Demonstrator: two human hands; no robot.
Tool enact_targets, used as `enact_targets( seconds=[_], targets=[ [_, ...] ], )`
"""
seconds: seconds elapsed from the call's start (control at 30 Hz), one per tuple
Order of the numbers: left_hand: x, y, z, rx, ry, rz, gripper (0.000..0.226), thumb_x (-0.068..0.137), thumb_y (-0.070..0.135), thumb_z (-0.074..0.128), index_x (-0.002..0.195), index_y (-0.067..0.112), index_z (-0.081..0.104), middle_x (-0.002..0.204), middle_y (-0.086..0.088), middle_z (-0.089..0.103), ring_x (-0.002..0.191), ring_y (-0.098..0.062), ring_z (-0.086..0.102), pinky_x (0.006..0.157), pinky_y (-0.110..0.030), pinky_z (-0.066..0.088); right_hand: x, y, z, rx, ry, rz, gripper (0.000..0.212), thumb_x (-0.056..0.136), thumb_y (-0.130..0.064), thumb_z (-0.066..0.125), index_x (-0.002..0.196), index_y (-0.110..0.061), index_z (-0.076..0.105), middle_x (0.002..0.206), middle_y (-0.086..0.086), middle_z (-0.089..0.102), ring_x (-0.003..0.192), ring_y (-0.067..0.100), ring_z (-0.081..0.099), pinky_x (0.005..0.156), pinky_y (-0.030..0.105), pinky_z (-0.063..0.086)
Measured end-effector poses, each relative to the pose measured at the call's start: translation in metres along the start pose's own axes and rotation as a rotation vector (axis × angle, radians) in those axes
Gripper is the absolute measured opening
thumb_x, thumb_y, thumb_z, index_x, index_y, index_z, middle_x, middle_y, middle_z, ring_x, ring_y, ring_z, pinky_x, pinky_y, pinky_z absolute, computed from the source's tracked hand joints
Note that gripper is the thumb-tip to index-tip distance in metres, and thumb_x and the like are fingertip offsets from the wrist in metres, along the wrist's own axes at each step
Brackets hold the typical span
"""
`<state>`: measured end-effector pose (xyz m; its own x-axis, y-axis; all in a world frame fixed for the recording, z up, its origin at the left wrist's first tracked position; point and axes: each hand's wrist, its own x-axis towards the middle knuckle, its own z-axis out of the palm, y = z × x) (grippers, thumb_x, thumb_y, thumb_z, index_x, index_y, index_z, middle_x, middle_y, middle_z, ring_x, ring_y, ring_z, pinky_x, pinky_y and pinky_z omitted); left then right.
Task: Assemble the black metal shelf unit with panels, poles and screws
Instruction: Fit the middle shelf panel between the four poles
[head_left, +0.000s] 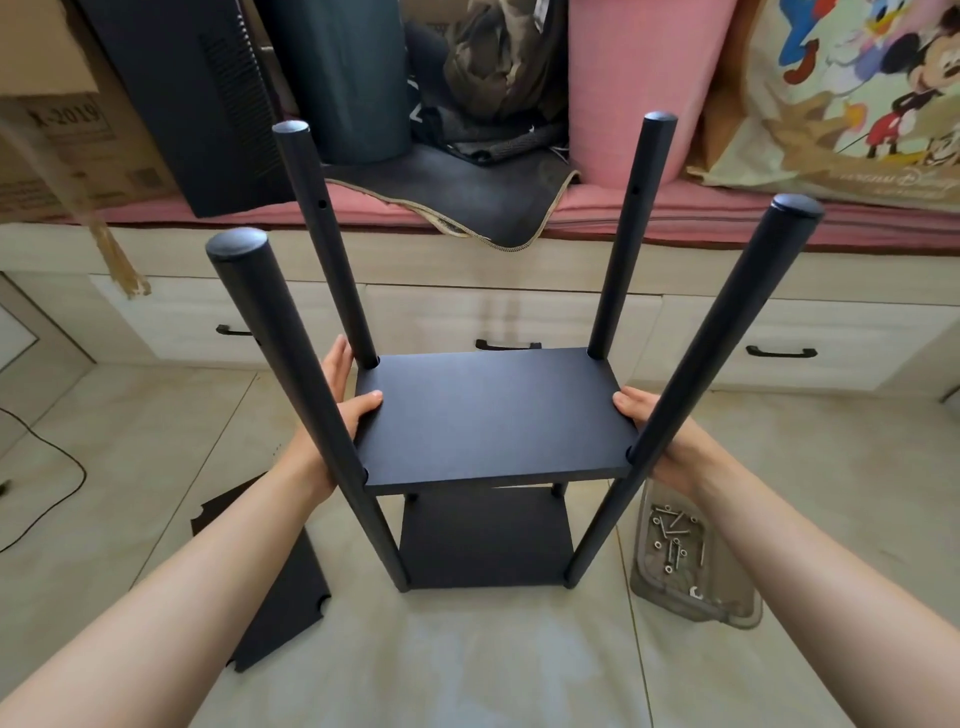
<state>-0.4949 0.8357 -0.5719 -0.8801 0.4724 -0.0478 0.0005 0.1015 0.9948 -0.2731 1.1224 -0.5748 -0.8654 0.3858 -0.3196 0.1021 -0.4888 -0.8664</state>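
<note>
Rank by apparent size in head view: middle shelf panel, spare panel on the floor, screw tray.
1. Middle shelf panel, largest.
2. Spare panel on the floor, partly hidden by the left forearm.
3. Screw tray, smallest.
Nearness differs, so true sizes are unsure.

We cannot see the fingers of either hand below the upper panel (493, 415); only the thumbs lie on top. The near right pole (691, 395) covers part of the right hand (654, 431). The upper panel hides most of the lower panel (483, 540). The screws (672, 540) in the plastic tray (691, 597) are too small to count.
</note>
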Motion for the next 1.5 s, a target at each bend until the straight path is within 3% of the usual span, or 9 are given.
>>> enact_targets(
  seconds=[0.17, 0.27, 0.5, 0.67, 0.83, 1.03, 1.17, 1.37, 1.5],
  targets=[
    [0.001, -0.002, 0.001, -0.008, 0.012, -0.006, 0.074, 0.098, -0.002, 0.054, 0.156, 0.036, 0.028, 0.131, 0.039, 0.043, 0.118, 0.014, 0.049, 0.094, -0.022, 0.045, 0.002, 0.002, -0.001, 0.01, 0.02, 0.021, 0.036, 0.099, -0.019, 0.055, 0.132, -0.006, 0.058, 0.124, 0.014, 0.067, 0.105, 0.025, 0.069, 0.077, 0.034, 0.059],
    [0.004, -0.007, 0.006, -0.005, 0.008, -0.014, 0.072, 0.097, -0.002, 0.054, 0.153, 0.037, 0.032, 0.123, 0.044, 0.045, 0.115, 0.014, 0.052, 0.086, -0.017, 0.047, 0.002, 0.007, -0.005, 0.029, 0.019, 0.011, 0.036, 0.098, -0.019, 0.055, 0.131, -0.004, 0.058, 0.119, 0.012, 0.069, 0.1, 0.022, 0.07, 0.073, 0.031, 0.059],
    [0.001, -0.016, 0.005, -0.089, 0.038, -0.011, 0.079, 0.097, -0.005, 0.055, 0.159, 0.031, 0.022, 0.16, 0.016, 0.032, 0.135, 0.001, 0.041, 0.09, -0.018, 0.047, 0.002, 0.015, -0.007, 0.05, -0.008, -0.001, 0.037, 0.096, -0.02, 0.056, 0.129, -0.004, 0.059, 0.113, 0.009, 0.071, 0.097, 0.02, 0.072, 0.069, 0.028, 0.058],
    [0.001, -0.019, 0.004, -0.055, 0.014, 0.027, 0.078, 0.097, -0.004, 0.056, 0.158, 0.034, 0.024, 0.151, 0.024, 0.036, 0.11, 0.024, 0.051, 0.08, -0.01, 0.05, 0.004, 0.015, -0.008, 0.039, -0.013, -0.011, 0.045, 0.09, -0.022, 0.062, 0.131, -0.005, 0.058, 0.117, 0.01, 0.07, 0.101, 0.021, 0.071, 0.072, 0.029, 0.058],
    [0.002, -0.022, 0.0, -0.104, 0.007, 0.028, 0.08, 0.097, -0.004, 0.057, 0.158, 0.036, 0.023, 0.16, 0.018, 0.032, 0.118, 0.02, 0.048, 0.095, -0.019, 0.047, 0.006, 0.015, -0.012, 0.027, -0.029, -0.014, 0.041, 0.091, -0.022, 0.062, 0.13, -0.009, 0.061, 0.123, 0.012, 0.068, 0.106, 0.023, 0.069, 0.075, 0.03, 0.058],
    [0.004, -0.022, -0.003, -0.131, -0.026, 0.0, 0.084, 0.096, -0.003, 0.059, 0.157, 0.041, 0.022, 0.154, 0.023, 0.038, 0.121, 0.01, 0.053, 0.098, -0.027, 0.049, 0.005, 0.012, -0.013, -0.055, -0.033, 0.005, 0.041, 0.095, -0.022, 0.058, 0.134, -0.011, 0.058, 0.132, 0.014, 0.063, 0.115, 0.028, 0.065, 0.088, 0.037, 0.058],
    [0.006, -0.022, -0.004, -0.133, -0.027, -0.019, 0.084, 0.095, -0.004, 0.058, 0.157, 0.04, 0.023, 0.14, 0.03, 0.046, 0.118, 0.013, 0.054, 0.092, -0.022, 0.051, 0.004, 0.009, -0.012, -0.068, -0.021, 0.023, 0.038, 0.098, -0.02, 0.054, 0.136, -0.011, 0.056, 0.134, 0.014, 0.062, 0.121, 0.033, 0.061, 0.096, 0.044, 0.053],
    [0.008, -0.025, -0.002, -0.133, -0.009, -0.002, 0.08, 0.094, -0.006, 0.059, 0.156, 0.033, 0.029, 0.139, 0.028, 0.047, 0.113, 0.022, 0.053, 0.079, -0.009, 0.052, 0.004, 0.011, -0.01, -0.038, -0.014, 0.012, 0.036, 0.102, -0.019, 0.049, 0.137, -0.012, 0.055, 0.13, 0.01, 0.065, 0.111, 0.024, 0.067, 0.079, 0.033, 0.059],
    [0.01, -0.023, 0.0, -0.099, -0.015, -0.003, 0.068, 0.093, -0.006, 0.059, 0.141, 0.04, 0.044, 0.125, 0.037, 0.056, 0.111, 0.018, 0.057, 0.078, -0.011, 0.053, 0.006, 0.009, -0.01, -0.139, -0.009, -0.02, 0.036, 0.103, -0.021, 0.049, 0.137, -0.013, 0.055, 0.131, 0.011, 0.065, 0.116, 0.028, 0.065, 0.091, 0.04, 0.056]
  ],
)
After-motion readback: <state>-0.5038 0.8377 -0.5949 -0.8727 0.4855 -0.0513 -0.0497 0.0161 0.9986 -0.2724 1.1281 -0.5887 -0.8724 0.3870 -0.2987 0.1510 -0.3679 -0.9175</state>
